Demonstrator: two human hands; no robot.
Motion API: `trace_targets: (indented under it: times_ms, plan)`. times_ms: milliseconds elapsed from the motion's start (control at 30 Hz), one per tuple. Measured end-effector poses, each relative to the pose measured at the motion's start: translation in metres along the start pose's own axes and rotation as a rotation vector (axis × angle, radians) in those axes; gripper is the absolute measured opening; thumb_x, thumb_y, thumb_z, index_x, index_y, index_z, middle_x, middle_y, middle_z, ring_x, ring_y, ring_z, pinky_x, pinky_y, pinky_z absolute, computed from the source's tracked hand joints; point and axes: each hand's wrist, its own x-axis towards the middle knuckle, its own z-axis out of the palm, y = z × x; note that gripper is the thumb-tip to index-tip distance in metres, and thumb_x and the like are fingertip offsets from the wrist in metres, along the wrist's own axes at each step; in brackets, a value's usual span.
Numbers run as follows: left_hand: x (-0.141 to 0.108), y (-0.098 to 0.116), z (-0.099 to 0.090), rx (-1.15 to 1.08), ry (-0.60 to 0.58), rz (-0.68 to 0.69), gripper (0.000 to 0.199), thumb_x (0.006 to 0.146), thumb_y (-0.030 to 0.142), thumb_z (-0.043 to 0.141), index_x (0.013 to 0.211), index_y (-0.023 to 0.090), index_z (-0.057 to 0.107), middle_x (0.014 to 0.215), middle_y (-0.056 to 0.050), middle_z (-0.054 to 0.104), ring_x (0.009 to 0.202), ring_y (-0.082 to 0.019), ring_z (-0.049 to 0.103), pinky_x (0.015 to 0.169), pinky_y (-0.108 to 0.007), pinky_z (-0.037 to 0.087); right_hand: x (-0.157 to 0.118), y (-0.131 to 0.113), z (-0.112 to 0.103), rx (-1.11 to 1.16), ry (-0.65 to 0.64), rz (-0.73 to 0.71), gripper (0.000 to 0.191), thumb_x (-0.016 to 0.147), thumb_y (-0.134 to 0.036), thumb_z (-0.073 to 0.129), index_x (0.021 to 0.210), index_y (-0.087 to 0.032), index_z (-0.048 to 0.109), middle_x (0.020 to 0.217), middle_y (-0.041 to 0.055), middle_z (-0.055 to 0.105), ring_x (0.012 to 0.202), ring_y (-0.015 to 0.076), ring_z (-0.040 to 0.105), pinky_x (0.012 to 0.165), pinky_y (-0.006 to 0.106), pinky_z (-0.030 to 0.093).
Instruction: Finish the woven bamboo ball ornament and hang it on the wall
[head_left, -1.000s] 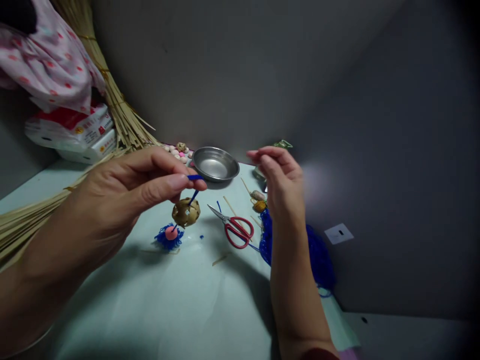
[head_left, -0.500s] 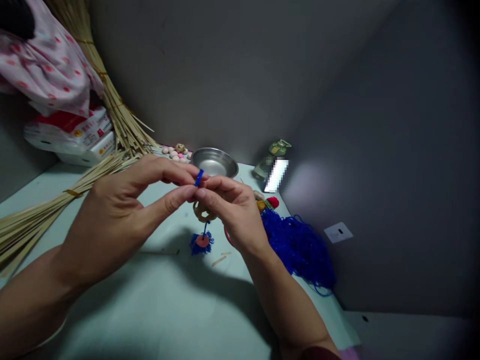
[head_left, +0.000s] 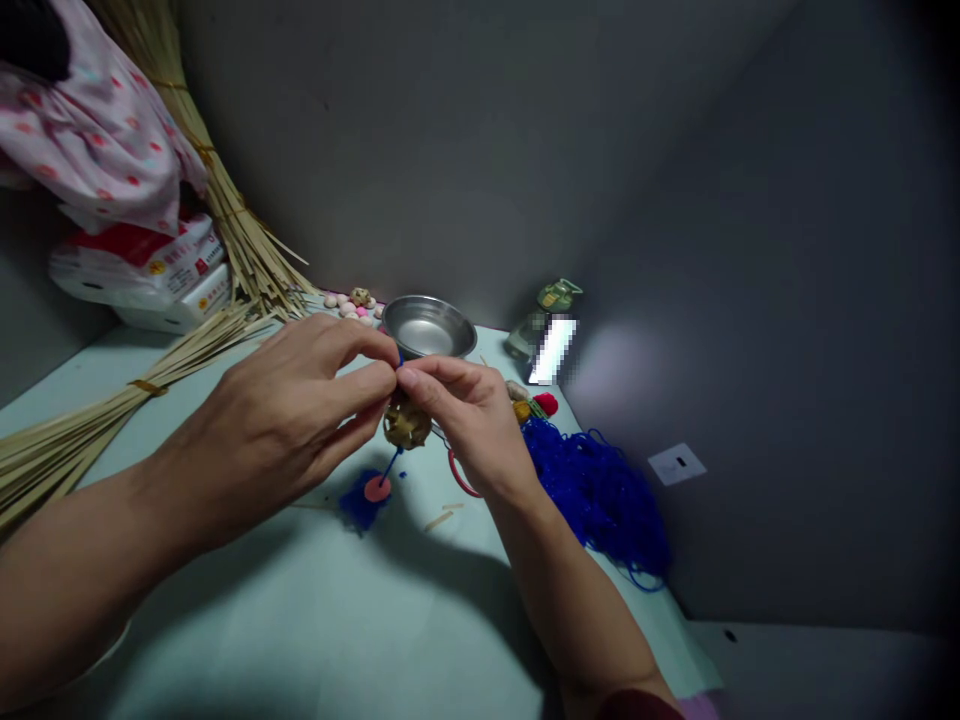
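My left hand [head_left: 300, 410] and my right hand [head_left: 472, 415] meet fingertip to fingertip above the table, both pinching a short piece of blue cord [head_left: 400, 360], mostly hidden by the fingers. Below them hangs a woven tan ball [head_left: 406, 424], partly covered by my left fingers. From the ball a blue cord runs down to a pink disc [head_left: 378, 488] with a fluffy blue tassel [head_left: 361, 502] behind it.
A metal bowl [head_left: 430, 325] stands at the back, beside small pale balls [head_left: 352, 306]. Blue yarn [head_left: 596, 495] is heaped at the right. Tan strips [head_left: 150, 388] lie at the left. A lit phone [head_left: 553, 350] leans near a green container [head_left: 525, 333].
My left hand has turned over and its fingers have closed in, covering most of the blue cord loop. The tassel and pink disc have swung to the left.
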Motion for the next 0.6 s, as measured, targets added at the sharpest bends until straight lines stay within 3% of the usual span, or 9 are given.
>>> trace_targets:
  times_ms: [167, 267, 367, 467, 600]
  plan:
    - [-0.001, 0.004, -0.001, -0.171, 0.031, -0.094, 0.013, 0.097, 0.022, 0.061, 0.098, 0.029, 0.072, 0.109, -0.005, 0.072, 0.101, -0.026, 0.067, 0.094, -0.036, 0.049, 0.000, -0.004, 0.000, 0.022, -0.013, 0.061, 0.030, 0.081, -0.047, 0.085, 0.079, -0.019, 0.072, 0.065, -0.0025, 0.064, 0.055, 0.0097, 0.054, 0.052, 0.023, 0.044]
    - [0.000, 0.006, -0.002, -0.298, 0.104, -0.203, 0.009, 0.097, 0.026, 0.065, 0.095, 0.030, 0.073, 0.107, -0.002, 0.071, 0.099, -0.023, 0.066, 0.097, -0.033, 0.048, -0.003, -0.007, 0.000, 0.047, 0.001, 0.061, 0.030, 0.081, -0.046, 0.084, 0.081, -0.020, 0.069, 0.070, -0.0019, 0.065, 0.057, 0.0102, 0.057, 0.053, 0.023, 0.045]
    - [0.001, 0.005, -0.004, -0.355, 0.093, -0.262, 0.009, 0.098, 0.029, 0.065, 0.094, 0.030, 0.073, 0.102, -0.001, 0.071, 0.097, -0.023, 0.064, 0.097, -0.032, 0.048, -0.006, -0.008, 0.001, 0.010, -0.024, 0.024, 0.030, 0.086, -0.049, 0.080, 0.087, -0.021, 0.069, 0.075, -0.0013, 0.065, 0.062, 0.0110, 0.058, 0.054, 0.024, 0.047]
    - [0.001, 0.002, -0.003, -0.352, 0.068, -0.270, 0.012, 0.100, 0.028, 0.061, 0.096, 0.030, 0.072, 0.103, -0.001, 0.070, 0.099, -0.022, 0.064, 0.096, -0.032, 0.048, -0.008, -0.010, 0.000, -0.074, -0.058, -0.041, 0.029, 0.089, -0.051, 0.076, 0.091, -0.022, 0.070, 0.079, -0.0008, 0.064, 0.066, 0.0123, 0.058, 0.057, 0.025, 0.049]
    - [0.000, 0.001, -0.002, -0.307, 0.142, -0.216, 0.013, 0.098, 0.025, 0.065, 0.098, 0.033, 0.076, 0.106, -0.002, 0.069, 0.105, -0.023, 0.064, 0.100, -0.035, 0.049, -0.008, -0.014, 0.000, -0.131, -0.120, -0.086, 0.028, 0.089, -0.049, 0.077, 0.085, -0.022, 0.070, 0.078, -0.0005, 0.064, 0.065, 0.0121, 0.058, 0.060, 0.027, 0.050]
